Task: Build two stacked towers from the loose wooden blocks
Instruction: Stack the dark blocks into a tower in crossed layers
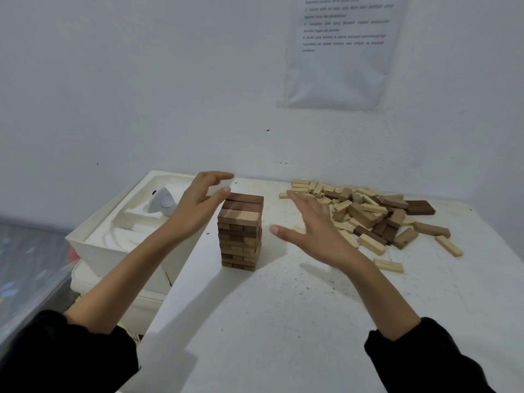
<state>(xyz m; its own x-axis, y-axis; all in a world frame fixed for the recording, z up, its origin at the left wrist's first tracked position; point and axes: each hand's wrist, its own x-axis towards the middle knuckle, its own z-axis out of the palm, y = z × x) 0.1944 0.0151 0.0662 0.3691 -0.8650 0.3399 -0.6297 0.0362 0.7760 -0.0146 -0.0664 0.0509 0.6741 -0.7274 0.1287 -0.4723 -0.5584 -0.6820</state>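
Near the table's left edge, the block tower is flanked by the left hand and right hand, both spread and empty, likely for steadying.

Head-worn camera looks forward, down onto table.

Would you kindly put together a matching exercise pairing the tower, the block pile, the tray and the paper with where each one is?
Things:
1. tower
2. block pile
3. tray
4. paper

Places:
A. on the wall
B. between the left hand and the right hand
C. on the right part of the table
D. beside the table's left edge

Pairs: 1-B, 2-C, 3-D, 4-A.
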